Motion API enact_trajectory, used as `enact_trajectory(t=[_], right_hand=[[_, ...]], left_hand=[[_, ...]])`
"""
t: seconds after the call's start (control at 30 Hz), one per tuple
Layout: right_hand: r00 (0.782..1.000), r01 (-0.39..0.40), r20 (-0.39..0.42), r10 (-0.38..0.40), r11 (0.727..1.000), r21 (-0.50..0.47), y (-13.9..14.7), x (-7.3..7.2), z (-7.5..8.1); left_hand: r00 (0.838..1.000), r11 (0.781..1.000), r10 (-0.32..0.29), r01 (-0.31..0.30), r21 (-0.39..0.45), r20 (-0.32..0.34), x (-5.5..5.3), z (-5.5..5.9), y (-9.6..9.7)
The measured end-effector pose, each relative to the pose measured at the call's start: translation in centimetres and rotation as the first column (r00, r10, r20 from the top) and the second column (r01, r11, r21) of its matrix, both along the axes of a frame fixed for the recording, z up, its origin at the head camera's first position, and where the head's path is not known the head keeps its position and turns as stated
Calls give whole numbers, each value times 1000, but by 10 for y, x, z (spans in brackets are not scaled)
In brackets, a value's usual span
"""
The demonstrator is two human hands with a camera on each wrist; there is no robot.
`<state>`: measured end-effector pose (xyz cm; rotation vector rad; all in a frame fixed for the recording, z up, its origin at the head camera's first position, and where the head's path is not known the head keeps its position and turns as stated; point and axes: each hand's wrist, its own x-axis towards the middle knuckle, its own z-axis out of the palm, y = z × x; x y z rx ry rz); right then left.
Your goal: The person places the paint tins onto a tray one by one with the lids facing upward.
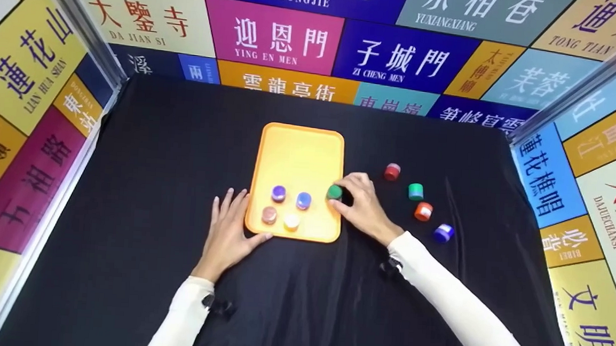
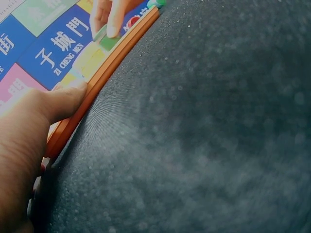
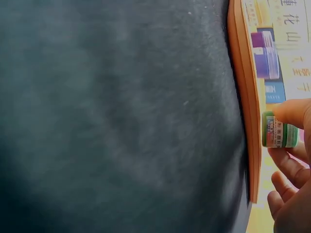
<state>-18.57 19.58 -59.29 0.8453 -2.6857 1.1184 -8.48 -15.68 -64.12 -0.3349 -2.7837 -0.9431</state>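
Note:
An orange tray [image 1: 301, 156] with a raised rim lies on black cloth. At its right edge my right hand [image 1: 362, 203] pinches a green paint jar [image 1: 334, 192] between thumb and fingers. The right wrist view shows the label on this green paint jar [image 3: 278, 131], just inside the rim. My left hand [image 1: 226, 240] rests at the tray's near left corner, fingers straight along the side and thumb on the near edge. On the tray stand a purple jar [image 1: 278, 193], a blue jar [image 1: 303, 200], a brown jar [image 1: 269, 215] and a white-and-yellow jar [image 1: 291, 222].
Right of the tray, on the cloth [image 1: 181, 149], are a red jar [image 1: 392, 172], another green jar [image 1: 416, 191], an orange-red jar [image 1: 423, 211] and a dark blue jar [image 1: 444, 233]. Panels with coloured signs [image 1: 279, 37] surround the table, with metal posts [image 1: 82, 20] at the corners.

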Motion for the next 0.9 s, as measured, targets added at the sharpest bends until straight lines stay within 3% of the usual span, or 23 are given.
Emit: enact_trajectory(t=[0.3,0.9], right_hand=[[995,-88,-45,89,996,28,-19,-16,1],[991,-133,30,132,990,47,-61,-46,1]], left_hand=[[1000,1000,-6,6,7,-13,-1,-3,2],[999,1000,-7,8,20,-36,1,-2,-2]])
